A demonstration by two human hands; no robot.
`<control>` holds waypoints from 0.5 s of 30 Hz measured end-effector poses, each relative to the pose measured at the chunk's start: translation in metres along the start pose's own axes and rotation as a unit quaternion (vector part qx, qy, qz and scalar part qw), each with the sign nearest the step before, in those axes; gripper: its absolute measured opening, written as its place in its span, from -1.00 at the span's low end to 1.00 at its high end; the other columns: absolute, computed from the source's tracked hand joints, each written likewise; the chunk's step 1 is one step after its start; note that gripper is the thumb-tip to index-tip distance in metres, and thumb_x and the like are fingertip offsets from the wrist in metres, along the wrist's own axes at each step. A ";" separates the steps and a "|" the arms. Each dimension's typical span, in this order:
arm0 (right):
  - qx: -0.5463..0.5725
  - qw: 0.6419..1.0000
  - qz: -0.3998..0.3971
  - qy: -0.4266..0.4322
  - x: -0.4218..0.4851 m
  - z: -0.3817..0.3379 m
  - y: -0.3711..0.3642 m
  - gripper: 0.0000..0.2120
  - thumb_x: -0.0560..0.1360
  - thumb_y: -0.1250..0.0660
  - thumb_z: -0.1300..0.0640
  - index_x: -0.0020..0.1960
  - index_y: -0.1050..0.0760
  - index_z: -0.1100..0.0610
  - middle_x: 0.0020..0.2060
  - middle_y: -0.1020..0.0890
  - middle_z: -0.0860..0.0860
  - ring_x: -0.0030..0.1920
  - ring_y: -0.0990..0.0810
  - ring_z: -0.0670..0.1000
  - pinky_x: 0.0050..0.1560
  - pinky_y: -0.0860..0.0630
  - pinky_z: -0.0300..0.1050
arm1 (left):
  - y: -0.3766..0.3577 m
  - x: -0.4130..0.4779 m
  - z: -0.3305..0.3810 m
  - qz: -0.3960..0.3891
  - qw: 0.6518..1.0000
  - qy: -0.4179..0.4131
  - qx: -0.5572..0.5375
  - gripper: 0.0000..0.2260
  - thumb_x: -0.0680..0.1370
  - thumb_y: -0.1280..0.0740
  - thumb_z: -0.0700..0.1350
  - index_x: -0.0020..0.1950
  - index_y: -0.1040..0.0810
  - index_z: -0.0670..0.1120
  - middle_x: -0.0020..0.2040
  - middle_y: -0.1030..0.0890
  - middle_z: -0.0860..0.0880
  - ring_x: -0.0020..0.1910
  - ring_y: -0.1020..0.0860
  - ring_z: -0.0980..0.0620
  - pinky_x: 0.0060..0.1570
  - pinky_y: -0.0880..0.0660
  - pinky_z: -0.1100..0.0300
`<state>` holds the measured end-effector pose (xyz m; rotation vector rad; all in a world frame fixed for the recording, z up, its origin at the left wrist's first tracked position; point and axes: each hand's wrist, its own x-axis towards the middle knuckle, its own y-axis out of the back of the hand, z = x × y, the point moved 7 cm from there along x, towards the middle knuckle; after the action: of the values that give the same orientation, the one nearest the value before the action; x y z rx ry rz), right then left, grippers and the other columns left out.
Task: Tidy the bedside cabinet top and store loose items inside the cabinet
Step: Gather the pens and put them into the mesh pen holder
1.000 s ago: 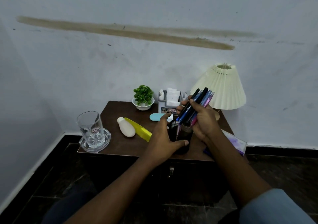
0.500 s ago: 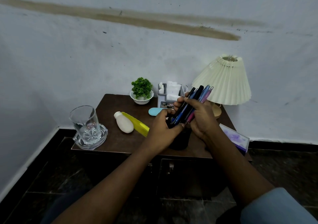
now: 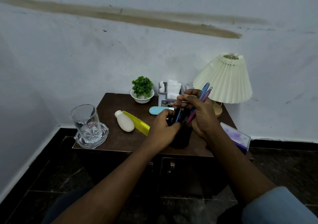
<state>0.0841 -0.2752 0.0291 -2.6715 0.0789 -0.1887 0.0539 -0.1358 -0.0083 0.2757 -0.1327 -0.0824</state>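
A black mesh pen holder (image 3: 182, 138) stands near the front edge of the dark wooden bedside cabinet (image 3: 120, 141). My left hand (image 3: 163, 131) grips the holder's rim, fingers curled over it. My right hand (image 3: 199, 113) is closed around a bunch of pens (image 3: 205, 93); the dark ones sit low in the holder, while a blue and a pink one stick up above my fingers. On the cabinet top lie a white bottle (image 3: 124, 123), a yellow comb (image 3: 137, 122) and a light blue case (image 3: 157, 110).
A glass (image 3: 86, 122) on a clear coaster stands at the front left corner. At the back are a small plant in a white bowl (image 3: 142, 90), a grey organiser (image 3: 169, 93) and a cream lamp (image 3: 223, 79). A purple-printed box (image 3: 236, 137) overhangs the right edge. The cabinet doors (image 3: 170, 165) are closed.
My right hand has lowered the bunch of pens into the holder; the dark pens have sunk inside. My left hand slid up from the holder's side to its rim.
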 end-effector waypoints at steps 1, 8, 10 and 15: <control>-0.002 1.000 -0.004 0.003 0.000 -0.001 -0.001 -0.89 0.58 -0.33 0.32 0.10 -0.50 0.24 -0.10 -0.69 0.24 -0.11 -0.70 0.23 0.10 -0.64 0.22 | 0.000 0.000 0.000 -0.002 1.000 0.002 -0.002 -0.75 0.54 -0.38 -0.15 0.18 -0.55 0.08 0.07 -0.65 0.12 0.06 -0.61 0.17 0.12 -0.59 0.08; -0.017 0.999 -0.023 0.025 0.001 -0.011 -0.003 -0.82 0.61 -0.31 0.13 0.14 -0.48 0.23 -0.08 -0.69 0.26 -0.09 -0.71 0.25 -0.02 -0.67 0.13 | -0.002 0.005 -0.001 0.001 1.000 0.001 -0.008 -0.68 0.55 -0.37 -0.12 0.30 -0.56 0.04 0.16 -0.64 0.12 0.15 -0.59 0.16 0.22 -0.56 0.01; -0.030 0.999 -0.019 0.041 0.001 -0.013 0.000 -0.76 0.60 -0.30 0.07 0.12 -0.49 0.25 -0.07 -0.69 0.28 -0.04 -0.71 0.29 0.06 -0.66 0.18 | -0.002 0.008 -0.003 -0.001 1.000 0.006 -0.014 -0.66 0.55 -0.37 -0.16 0.32 -0.55 0.04 0.19 -0.63 0.11 0.19 -0.58 0.15 0.25 -0.55 0.01; -0.061 0.994 -0.007 0.096 0.004 -0.021 0.008 -0.74 0.69 -0.21 0.12 0.03 -0.57 0.29 0.00 -0.67 0.36 0.09 -0.68 0.34 0.23 -0.59 0.24 | -0.005 0.013 -0.006 -0.024 0.998 0.013 -0.054 -0.62 0.51 -0.39 -0.12 0.32 -0.53 0.13 0.19 -0.62 0.12 0.11 -0.63 0.19 0.16 -0.61 0.03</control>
<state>0.0847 -0.2924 0.0443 -2.7684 0.1349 -0.4586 0.0672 -0.1404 -0.0144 0.1730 -0.0953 -0.1338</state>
